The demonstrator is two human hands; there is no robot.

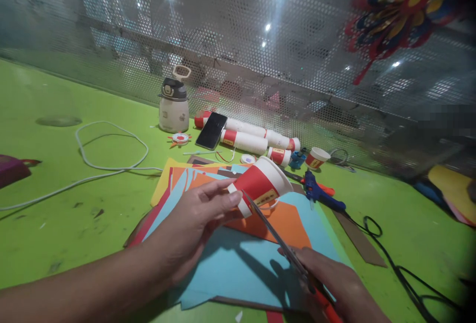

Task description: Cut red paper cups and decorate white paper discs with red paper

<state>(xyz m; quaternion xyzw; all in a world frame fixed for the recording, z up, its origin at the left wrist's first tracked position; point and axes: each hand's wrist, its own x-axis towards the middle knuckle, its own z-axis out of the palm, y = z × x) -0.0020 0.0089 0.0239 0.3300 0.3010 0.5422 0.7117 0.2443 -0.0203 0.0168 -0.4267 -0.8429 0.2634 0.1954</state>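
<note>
In the middle of the view, my left hand (pixel 201 219) is closed around the base of a red and white paper cup (pixel 256 179). The cup is tilted, its wide rim pointing up and to the right. My right hand (pixel 334 281), lower right, grips red-handled scissors (pixel 277 236). The tips of the blades meet the cup's side, close to my left thumb. Part of the scissors' handle is hidden by my fingers. Beneath both hands lies a pile of coloured paper, with a light blue sheet (pixel 226 258) and an orange sheet (pixel 290 221) on top.
Behind stand a white bottle (pixel 173 107), a phone (pixel 211 130), stacked paper cups (pixel 243 141) lying sideways and an upright cup (pixel 317 158). A blue glue gun (pixel 320 191) with a black cord lies right. A white cable (pixel 111 169) loops left. A perforated screen (pixel 238 45) rises behind the green table (pixel 74 243).
</note>
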